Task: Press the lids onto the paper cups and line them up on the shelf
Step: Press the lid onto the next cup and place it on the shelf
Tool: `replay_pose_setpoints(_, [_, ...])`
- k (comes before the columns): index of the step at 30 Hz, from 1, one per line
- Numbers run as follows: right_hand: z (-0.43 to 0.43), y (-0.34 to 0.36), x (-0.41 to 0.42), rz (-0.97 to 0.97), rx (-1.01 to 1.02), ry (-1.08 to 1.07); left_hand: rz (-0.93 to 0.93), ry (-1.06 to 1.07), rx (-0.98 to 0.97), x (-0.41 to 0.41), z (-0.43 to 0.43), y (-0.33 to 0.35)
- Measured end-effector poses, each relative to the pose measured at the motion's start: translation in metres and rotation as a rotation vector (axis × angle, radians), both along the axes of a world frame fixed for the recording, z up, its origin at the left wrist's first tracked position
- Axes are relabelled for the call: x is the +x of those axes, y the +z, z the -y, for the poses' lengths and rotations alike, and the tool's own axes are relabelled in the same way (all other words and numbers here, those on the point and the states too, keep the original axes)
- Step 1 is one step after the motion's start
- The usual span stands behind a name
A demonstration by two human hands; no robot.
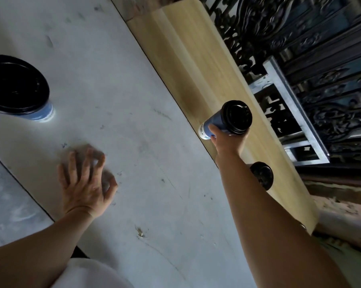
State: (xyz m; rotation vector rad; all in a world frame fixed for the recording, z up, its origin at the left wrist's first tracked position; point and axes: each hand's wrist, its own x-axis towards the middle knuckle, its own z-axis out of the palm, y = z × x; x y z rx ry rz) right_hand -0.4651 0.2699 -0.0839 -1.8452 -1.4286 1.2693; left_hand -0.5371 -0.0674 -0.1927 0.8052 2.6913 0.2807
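My right hand (227,140) grips a blue paper cup (217,123) with a black lid pressed on, holding it over the pale wooden shelf (188,50). A second lidded cup (261,175) stands on the shelf just to the right, partly hidden behind my right forearm. A third blue cup with a black lid (17,86) stands on the white table (117,104) at the far left. My left hand (86,181) hovers over or rests on the table with fingers spread and loosely bent, holding nothing.
Dark ornate metal railings (320,48) and a grey metal frame (296,113) run behind the shelf. The shelf's far stretch carries nothing. A seam (19,183) splits the table at lower left. White cloth (92,273) shows at the bottom edge.
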Motion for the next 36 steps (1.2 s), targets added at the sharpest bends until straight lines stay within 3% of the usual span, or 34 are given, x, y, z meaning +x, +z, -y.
replay_pose_setpoints(15, [-0.001, -0.031, 0.001, -0.049, -0.083, -0.081, -0.019, 0.034, 0.008, 0.001, -0.005, 0.002])
replay_pose_setpoints(25, [0.023, -0.022, 0.016, 0.05, -0.26, -0.022, -0.023, 0.034, 0.016, 0.002, -0.004, -0.001])
replay_pose_setpoints(31, [0.084, -0.013, 0.045, 0.208, -0.364, 0.093, 0.009, 0.018, 0.077, 0.002, -0.003, 0.0])
replay_pose_setpoints(36, [0.173, -0.019, 0.073, 0.338, -0.372, 0.331, 0.023, 0.002, 0.145, 0.0, 0.003, -0.002])
